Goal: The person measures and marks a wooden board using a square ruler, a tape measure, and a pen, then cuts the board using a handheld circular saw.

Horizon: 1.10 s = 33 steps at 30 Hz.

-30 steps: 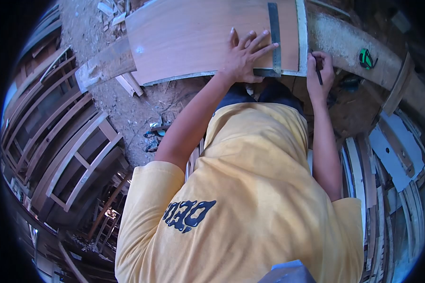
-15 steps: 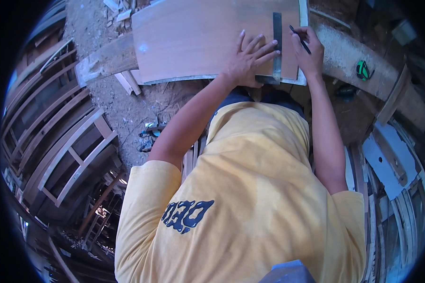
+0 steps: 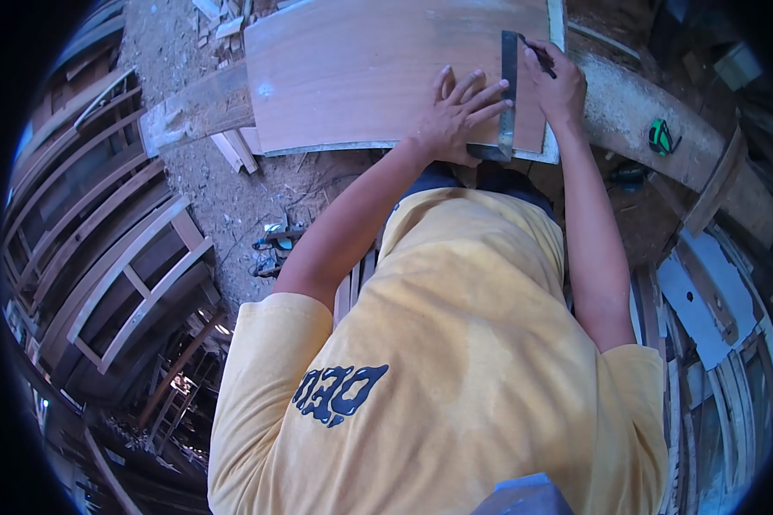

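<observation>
A reddish-brown wooden panel [image 3: 343, 86] lies in front of my body. A try square [image 3: 508, 64] rests near its right end, its dark blade running away from me and its stock at the near edge. My left hand [image 3: 455, 120] is spread flat on the panel, fingertips touching the blade and thumb down by the stock. In my right hand [image 3: 563, 90] a black pen [image 3: 539, 58] is pinched, its tip close beside the far end of the blade.
The panel lies across a worn wooden plank [image 3: 197, 107]. A green tape measure [image 3: 660, 137] sits on the plank's right part. A power tool [image 3: 276, 240] lies on the ground at left. Wooden frames [image 3: 137, 287] are stacked at left, and boards [image 3: 730, 412] at right.
My right hand has moved slightly away from me, bringing the pen tip up to the blade's far end. My left hand stays on the panel by the square.
</observation>
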Each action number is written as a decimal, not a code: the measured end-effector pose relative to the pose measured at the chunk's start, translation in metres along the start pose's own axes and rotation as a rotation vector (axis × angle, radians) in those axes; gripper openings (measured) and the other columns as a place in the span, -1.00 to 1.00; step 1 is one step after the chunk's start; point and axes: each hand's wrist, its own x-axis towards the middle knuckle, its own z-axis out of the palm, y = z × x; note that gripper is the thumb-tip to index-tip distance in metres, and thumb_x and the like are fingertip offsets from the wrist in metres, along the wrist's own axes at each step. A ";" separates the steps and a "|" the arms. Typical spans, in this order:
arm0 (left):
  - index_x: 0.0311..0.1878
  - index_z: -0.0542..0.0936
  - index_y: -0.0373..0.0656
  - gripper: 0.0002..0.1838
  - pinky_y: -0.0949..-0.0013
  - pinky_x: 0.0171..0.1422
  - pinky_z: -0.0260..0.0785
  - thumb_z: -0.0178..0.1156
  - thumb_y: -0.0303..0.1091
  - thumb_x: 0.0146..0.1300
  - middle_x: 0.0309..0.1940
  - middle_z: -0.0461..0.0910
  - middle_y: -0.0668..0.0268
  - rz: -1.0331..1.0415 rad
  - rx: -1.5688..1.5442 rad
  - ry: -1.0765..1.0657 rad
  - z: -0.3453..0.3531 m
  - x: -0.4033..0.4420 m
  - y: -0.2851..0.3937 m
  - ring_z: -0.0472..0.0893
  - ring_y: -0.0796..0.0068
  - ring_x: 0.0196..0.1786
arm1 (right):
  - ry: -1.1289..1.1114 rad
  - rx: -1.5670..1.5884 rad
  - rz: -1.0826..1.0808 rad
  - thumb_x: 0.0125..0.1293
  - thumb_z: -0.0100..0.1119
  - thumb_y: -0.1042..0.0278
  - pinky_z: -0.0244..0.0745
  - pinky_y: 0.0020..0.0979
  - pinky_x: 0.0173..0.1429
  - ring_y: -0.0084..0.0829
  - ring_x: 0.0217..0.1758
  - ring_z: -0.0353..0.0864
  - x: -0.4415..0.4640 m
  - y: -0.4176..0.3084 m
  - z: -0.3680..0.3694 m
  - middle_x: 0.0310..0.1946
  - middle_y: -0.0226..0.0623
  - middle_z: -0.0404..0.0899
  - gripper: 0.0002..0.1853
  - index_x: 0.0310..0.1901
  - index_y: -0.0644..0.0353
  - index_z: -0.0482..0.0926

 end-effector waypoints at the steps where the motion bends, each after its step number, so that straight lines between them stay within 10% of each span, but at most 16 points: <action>1: 0.70 0.07 0.47 0.36 -0.45 0.72 -0.51 0.57 0.36 -0.23 0.76 -0.11 0.54 0.000 -0.001 -0.001 0.000 0.000 0.000 -0.11 0.18 0.77 | 0.004 -0.010 -0.009 0.46 0.29 0.07 0.68 -0.22 0.08 -0.14 -0.02 0.83 0.000 0.000 0.000 -0.13 -0.22 0.83 -0.70 0.09 -0.03 0.75; 26: 0.68 0.14 0.44 0.34 -0.37 0.74 -0.45 0.59 0.26 -0.27 0.75 -0.04 0.56 0.003 -0.047 0.056 0.001 -0.002 -0.001 -0.06 0.14 0.76 | -0.484 -0.265 0.162 0.30 0.32 0.24 0.49 -0.13 0.07 -0.07 -0.25 0.75 -0.152 -0.033 -0.056 -0.36 -0.11 0.76 -0.77 -0.09 0.14 0.77; 33: 0.69 0.13 0.45 0.26 -0.37 0.73 -0.38 0.56 0.20 -0.15 0.76 -0.08 0.52 0.002 -0.033 0.087 0.007 -0.011 0.008 -0.02 0.15 0.75 | -0.294 -0.095 0.285 0.42 0.26 0.22 0.61 -0.07 -0.05 0.02 -0.24 0.77 -0.154 -0.042 -0.066 -0.32 -0.02 0.75 -0.77 -0.05 0.14 0.75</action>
